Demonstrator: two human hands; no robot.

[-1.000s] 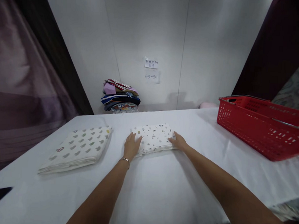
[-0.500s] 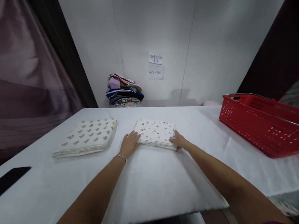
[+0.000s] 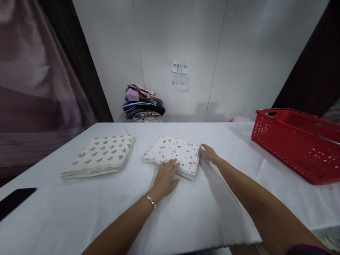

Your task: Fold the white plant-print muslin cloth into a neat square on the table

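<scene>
A folded white cloth with small prints [image 3: 174, 152] lies in the middle of the white table [image 3: 183, 214], turned at a slant. My left hand [image 3: 165, 177] rests flat against its near edge, fingers stretched onto the cloth. My right hand [image 3: 208, 153] touches its right corner with fingers extended. A second folded white cloth with grey prints [image 3: 101, 159] lies to the left, untouched.
A red plastic basket [image 3: 300, 144] stands at the right of the table. A stack of coloured folded clothes [image 3: 143, 108] sits by the back wall under two paper notes [image 3: 179, 75]. A dark flat object [image 3: 5, 209] lies at the table's left edge.
The printed cloth has been turned to a slant. My left hand moved from its left side to its near edge; my right hand shifted up to its right corner.
</scene>
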